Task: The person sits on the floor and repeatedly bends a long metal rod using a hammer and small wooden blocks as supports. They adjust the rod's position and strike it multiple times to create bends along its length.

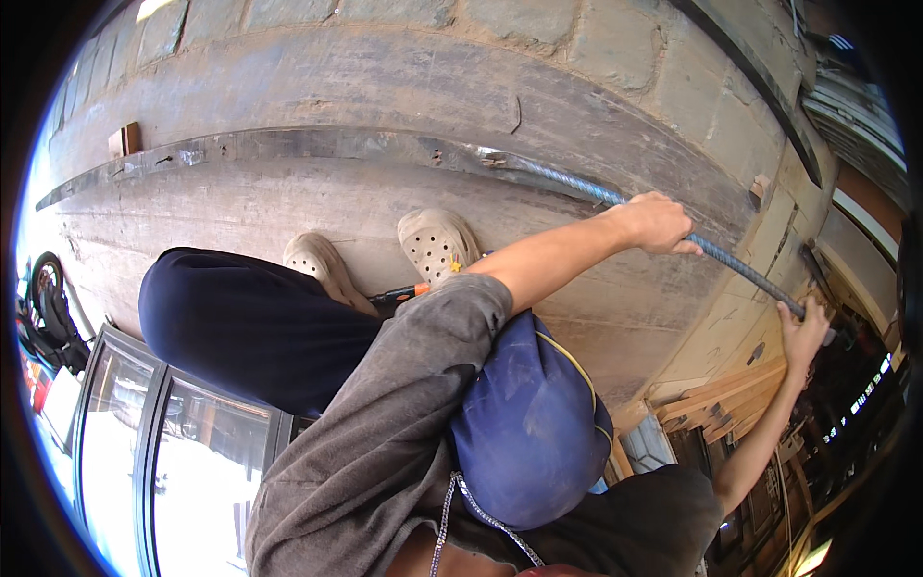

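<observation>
A long ribbed steel bar (577,183) runs along the concrete ledge (288,202), from a dark groove near the wall's seam out past the ledge's right end. One hand (659,223), on the bare forearm crossing the middle of the view, is clenched around the bar partway along it, so the rod sticks out on both sides of the fist. Farther right and lower, the other hand (803,332) wraps the bar's far end, fingers closed over it. Which hand is left or right cannot be told. Beige clogs (437,245) rest on the ledge below the bar; stacked timber (721,394) lies beyond.
</observation>
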### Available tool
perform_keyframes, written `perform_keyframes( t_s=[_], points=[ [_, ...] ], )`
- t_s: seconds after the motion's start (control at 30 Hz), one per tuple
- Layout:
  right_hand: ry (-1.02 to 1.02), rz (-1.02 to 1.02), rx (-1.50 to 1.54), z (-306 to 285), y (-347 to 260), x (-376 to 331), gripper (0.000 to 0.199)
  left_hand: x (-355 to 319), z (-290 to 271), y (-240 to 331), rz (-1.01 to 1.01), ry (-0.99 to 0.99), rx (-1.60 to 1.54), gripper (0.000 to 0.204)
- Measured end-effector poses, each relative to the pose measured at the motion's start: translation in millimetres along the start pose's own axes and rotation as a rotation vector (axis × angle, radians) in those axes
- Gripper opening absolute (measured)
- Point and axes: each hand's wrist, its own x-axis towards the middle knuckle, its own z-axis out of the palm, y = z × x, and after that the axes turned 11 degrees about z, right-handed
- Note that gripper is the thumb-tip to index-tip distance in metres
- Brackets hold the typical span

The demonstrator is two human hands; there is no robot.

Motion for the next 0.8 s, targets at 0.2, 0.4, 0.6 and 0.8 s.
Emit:
perform_keyframes(
  t_s=[0.2, 0.4, 0.6, 0.8],
  points=[
    [0.025, 0.006, 0.073, 49, -5, -7, 0.047, 7, 22, -14, -0.021, -0.051, 0.009, 0.061],
    [-0.078, 0.022, -0.005, 16, -8, -17, 0.046, 2, 21, -5, -0.027, -0.076, -0.036, 0.062],
    [-0.158, 0.06, 0.04, 58, -2, -41, 0.047, -2, 38, -10, 0.007, -0.182, 0.059, 0.061],
    [-0.089, 0.0, 0.12, 89, -8, -41, 0.046, -4, 45, -20, 0.036, -0.173, 0.161, 0.057]
  ],
)
